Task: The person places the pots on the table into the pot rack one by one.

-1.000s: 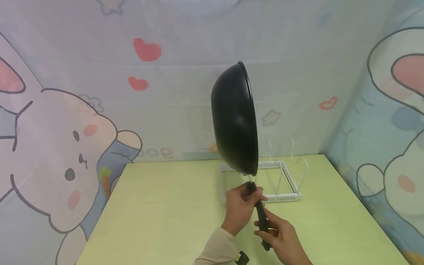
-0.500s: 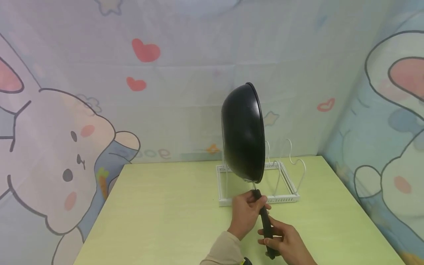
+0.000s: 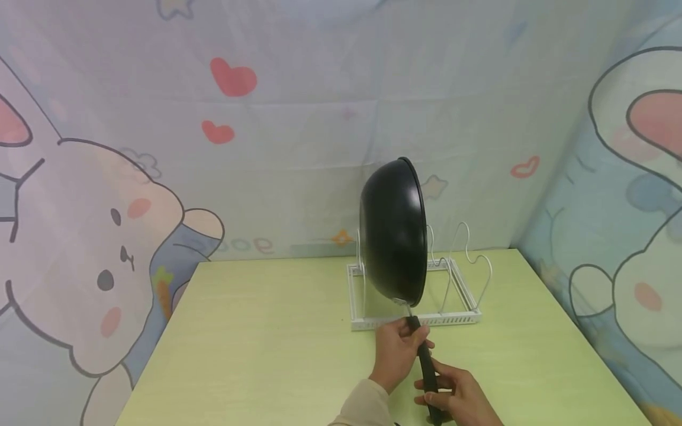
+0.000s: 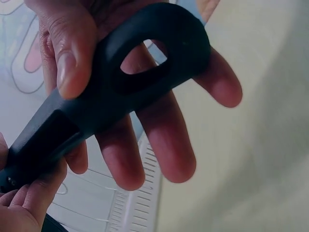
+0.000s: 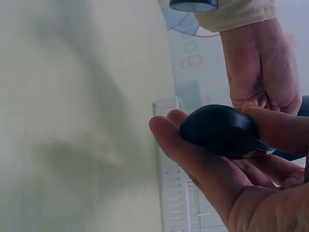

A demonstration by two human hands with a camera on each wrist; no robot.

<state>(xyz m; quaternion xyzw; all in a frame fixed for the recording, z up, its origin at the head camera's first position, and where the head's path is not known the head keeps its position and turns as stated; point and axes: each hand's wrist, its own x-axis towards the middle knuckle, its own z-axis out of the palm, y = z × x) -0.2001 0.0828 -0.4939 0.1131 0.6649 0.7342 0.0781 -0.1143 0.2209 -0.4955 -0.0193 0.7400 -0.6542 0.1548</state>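
A black wok (image 3: 391,231) stands on its side, its rounded underside toward the left and its handle pointing down toward the person. My left hand (image 3: 395,352) grips the black handle (image 3: 428,373) near the pan end. Further down, my right hand (image 3: 459,395) holds the handle's lower end between thumb and fingers; the looped end (image 4: 188,43) lies across those fingers in the left wrist view. Behind and below the wok is a white wire rack (image 3: 460,319), whose left part the wok overlaps in the head view. The wok's inside is hidden.
The rack's curved wire dividers (image 3: 483,278) rise to the right of the wok. Rack and hands are over a pale yellow-green table (image 3: 256,331). A printed cloth backdrop (image 3: 298,136) hangs behind the table and along both sides.
The wok has come down and slightly right, toward the rack. Both hands have moved down with it, keeping their hold on the handle.
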